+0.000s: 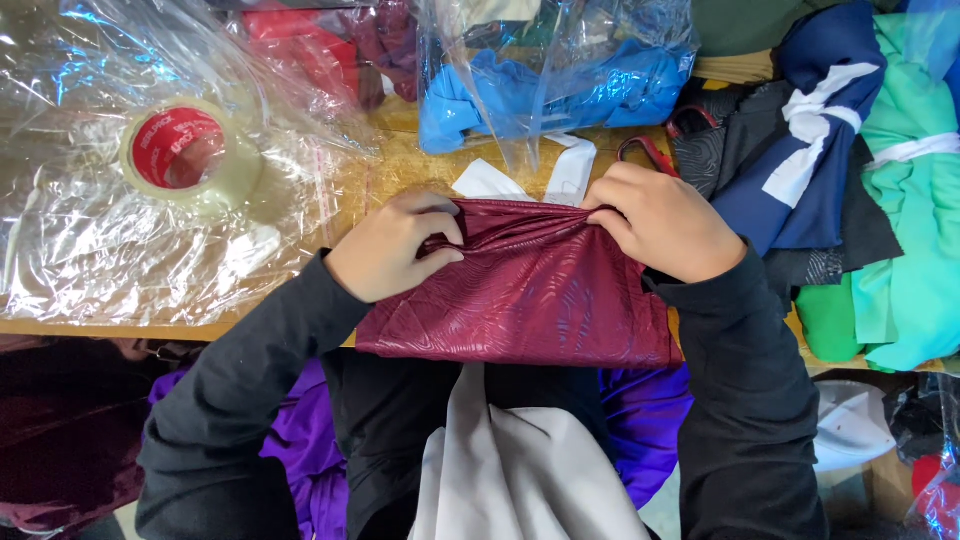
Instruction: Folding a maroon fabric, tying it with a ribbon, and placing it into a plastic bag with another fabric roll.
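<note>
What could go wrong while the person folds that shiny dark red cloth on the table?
1. The maroon cloth hangs over the table edge toward the lap; if the left hand or right hand lets go, it might slide off.
2. Red-handled scissors lie right by the right hand; fingers or cloth could catch on them.
3. The clear plastic sheets look slippery; the tape roll on them could get nudged.

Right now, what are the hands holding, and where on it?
Both hands, left and right, grip the maroon garment along its far folded edge, one near each corner.

Folded maroon patterned cloth (530,300) at table edge
</note>
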